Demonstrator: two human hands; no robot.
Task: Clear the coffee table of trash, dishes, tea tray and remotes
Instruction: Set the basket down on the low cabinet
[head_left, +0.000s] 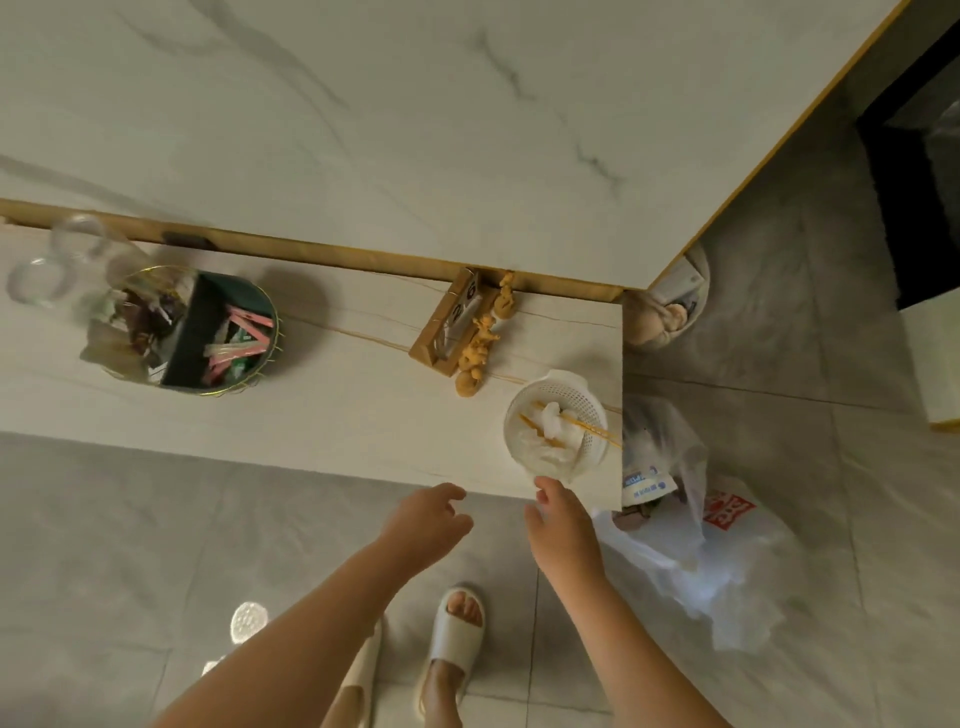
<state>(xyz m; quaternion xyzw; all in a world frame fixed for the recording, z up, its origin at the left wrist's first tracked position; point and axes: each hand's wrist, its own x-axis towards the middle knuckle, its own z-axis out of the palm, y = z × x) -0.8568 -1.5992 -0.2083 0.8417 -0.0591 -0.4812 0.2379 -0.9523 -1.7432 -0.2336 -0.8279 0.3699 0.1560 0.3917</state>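
At worktop's near right corner, strainer (558, 423) of trash sits just ahead of right hand (558, 525), fingertip at rim; left hand (426, 519) farther left, both empty, fingers loose.

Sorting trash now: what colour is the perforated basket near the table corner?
White, as the head view shows; the basket holds crumpled tissue and thin yellow sticks.

Low marble-look desk (337, 415): off-white, thin gold veins. Upper marble slab (415, 130): white, grey veining, gold edge. Perforated plastic colander bowl (558, 400): white; holds white tissue, yellow sticks. Round snack tin (208, 332): dark green, gold rim, pink wrappers. Tiled floor (130, 519): grey. Crumpled plastic bag (727, 561): translucent white, red print.
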